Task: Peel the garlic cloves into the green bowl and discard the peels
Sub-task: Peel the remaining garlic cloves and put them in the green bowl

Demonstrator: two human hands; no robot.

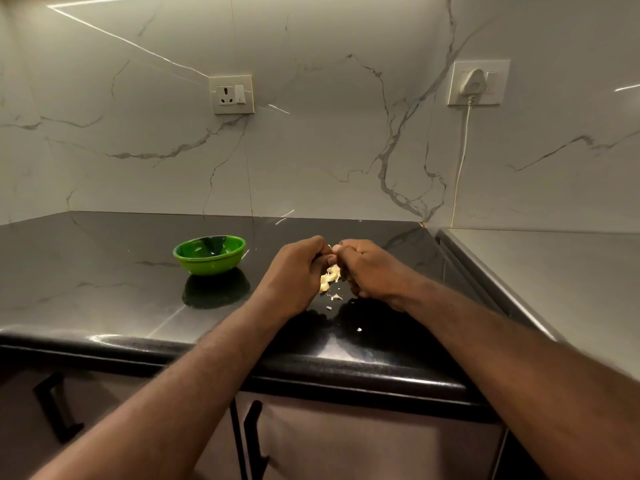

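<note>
My left hand (298,268) and my right hand (367,268) meet fingertip to fingertip over the black counter, both with curled fingers pinching a garlic clove (333,248) that shows only as a small pale tip between them. Under the hands lies a small heap of pale garlic cloves and peels (329,277). Loose peel scraps (336,297) are scattered on the counter just in front. The green bowl (209,254) stands to the left of my left hand, a short gap away; its inside looks dark and shiny.
The black counter (104,271) runs to a marble wall at the back and a rounded front edge near me. A grey surface (554,271) adjoins on the right. A wall socket (231,95) and a plugged-in white cable (462,157) are on the wall. Cabinet handles (252,441) are below.
</note>
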